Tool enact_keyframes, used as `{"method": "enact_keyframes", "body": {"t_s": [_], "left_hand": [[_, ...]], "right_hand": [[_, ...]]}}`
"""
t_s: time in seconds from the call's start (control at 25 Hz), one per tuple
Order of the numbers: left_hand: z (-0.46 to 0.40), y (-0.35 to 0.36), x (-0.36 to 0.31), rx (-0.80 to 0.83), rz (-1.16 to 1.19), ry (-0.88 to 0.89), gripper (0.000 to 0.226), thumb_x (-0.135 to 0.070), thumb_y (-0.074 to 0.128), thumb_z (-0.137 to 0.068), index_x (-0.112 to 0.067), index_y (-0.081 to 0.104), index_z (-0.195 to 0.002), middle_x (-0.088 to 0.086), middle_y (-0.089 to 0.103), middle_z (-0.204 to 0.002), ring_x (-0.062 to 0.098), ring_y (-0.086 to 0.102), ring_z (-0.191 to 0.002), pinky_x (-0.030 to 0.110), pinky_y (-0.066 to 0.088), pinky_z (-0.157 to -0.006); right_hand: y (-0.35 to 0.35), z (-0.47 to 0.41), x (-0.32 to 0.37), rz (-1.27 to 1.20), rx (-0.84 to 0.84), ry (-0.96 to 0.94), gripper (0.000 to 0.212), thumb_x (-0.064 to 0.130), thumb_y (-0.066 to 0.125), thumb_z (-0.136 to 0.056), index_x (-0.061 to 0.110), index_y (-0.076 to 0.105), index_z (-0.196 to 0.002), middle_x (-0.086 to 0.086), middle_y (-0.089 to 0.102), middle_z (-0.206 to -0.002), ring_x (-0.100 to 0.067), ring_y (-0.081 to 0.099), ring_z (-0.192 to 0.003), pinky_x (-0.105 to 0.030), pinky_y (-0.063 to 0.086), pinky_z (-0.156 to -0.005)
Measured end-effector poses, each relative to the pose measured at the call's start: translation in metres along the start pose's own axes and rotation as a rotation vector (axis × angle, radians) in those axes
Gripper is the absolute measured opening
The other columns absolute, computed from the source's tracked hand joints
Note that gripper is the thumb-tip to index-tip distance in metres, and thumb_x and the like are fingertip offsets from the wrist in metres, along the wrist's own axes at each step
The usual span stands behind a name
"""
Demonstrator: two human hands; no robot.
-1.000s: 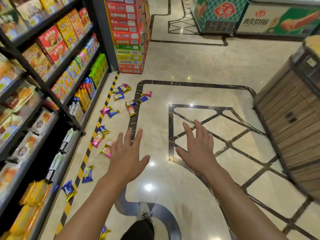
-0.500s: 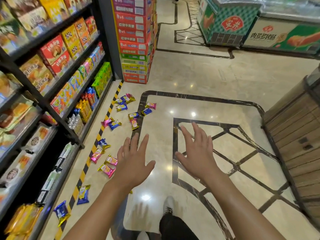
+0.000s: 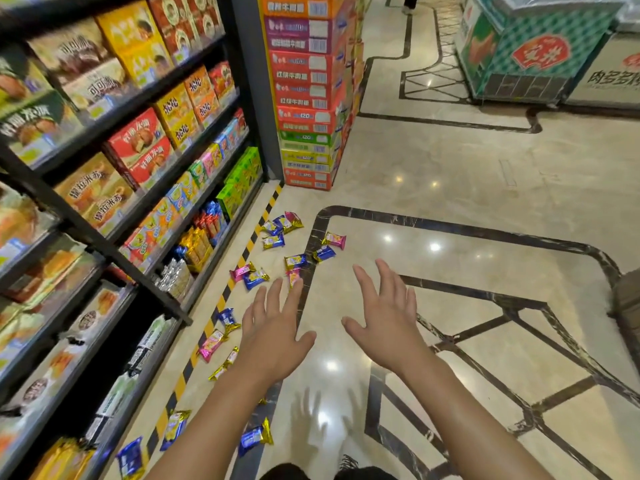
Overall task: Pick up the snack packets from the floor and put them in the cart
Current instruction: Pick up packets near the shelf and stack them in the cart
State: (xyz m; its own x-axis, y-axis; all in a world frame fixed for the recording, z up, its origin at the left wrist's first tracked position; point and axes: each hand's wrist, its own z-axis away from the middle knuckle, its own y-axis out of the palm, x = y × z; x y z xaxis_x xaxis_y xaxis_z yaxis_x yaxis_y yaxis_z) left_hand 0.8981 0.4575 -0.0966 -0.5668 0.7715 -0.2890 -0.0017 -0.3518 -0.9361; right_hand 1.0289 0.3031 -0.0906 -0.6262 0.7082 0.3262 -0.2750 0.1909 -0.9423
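Several small snack packets in blue, pink and gold foil lie scattered on the glossy floor along the yellow-black stripe: a far cluster (image 3: 282,223), a pink one (image 3: 334,240), a blue one (image 3: 255,278), a pink one (image 3: 211,344) near my left wrist, and a blue one (image 3: 255,436) close to my feet. My left hand (image 3: 273,336) and my right hand (image 3: 384,323) are stretched out in front of me above the floor, fingers spread, holding nothing. No cart is in view.
A tall shelf (image 3: 104,202) full of boxed snacks runs along the left. A stack of colourful cartons (image 3: 304,98) stands at its far end. Freezer chests (image 3: 530,50) stand at the back right. A wooden stand's edge (image 3: 628,299) shows at the right.
I have moved forward along the aisle; the packets, shelf and cartons appear closer and lower in view. Both hands stay stretched out, empty, fingers spread.
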Motion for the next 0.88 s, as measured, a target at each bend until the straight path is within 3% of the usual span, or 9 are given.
{"method": "enact_keyframes", "body": {"t_s": [0.4, 0.88], "left_hand": [[-0.12, -0.005, -0.023, 0.022, -0.018, -0.079, 0.089, -0.059, 0.047, -0.094, -0.038, -0.013, -0.156, -0.001, -0.014, -0.166, 0.028, -0.014, -0.152, 0.049, 0.004, -0.121], [-0.325, -0.033, 0.012, 0.039, 0.059, -0.14, 0.088, -0.058, 0.049, -0.095, -0.039, -0.012, -0.156, -0.002, -0.013, -0.166, 0.027, -0.013, -0.152, 0.05, 0.003, -0.121]], "right_hand": [[-0.013, -0.134, -0.046, 0.045, 0.039, -0.068, 0.084, 0.055, 0.048, -0.092, 0.037, -0.004, -0.154, -0.002, -0.015, -0.163, -0.03, -0.007, -0.15, -0.055, 0.001, -0.12], [-0.009, -0.336, -0.035, 0.113, 0.087, -0.082, 0.087, 0.058, 0.05, -0.09, 0.041, -0.008, -0.152, 0.001, -0.017, -0.163, -0.028, -0.009, -0.151, -0.054, -0.001, -0.12]]}}
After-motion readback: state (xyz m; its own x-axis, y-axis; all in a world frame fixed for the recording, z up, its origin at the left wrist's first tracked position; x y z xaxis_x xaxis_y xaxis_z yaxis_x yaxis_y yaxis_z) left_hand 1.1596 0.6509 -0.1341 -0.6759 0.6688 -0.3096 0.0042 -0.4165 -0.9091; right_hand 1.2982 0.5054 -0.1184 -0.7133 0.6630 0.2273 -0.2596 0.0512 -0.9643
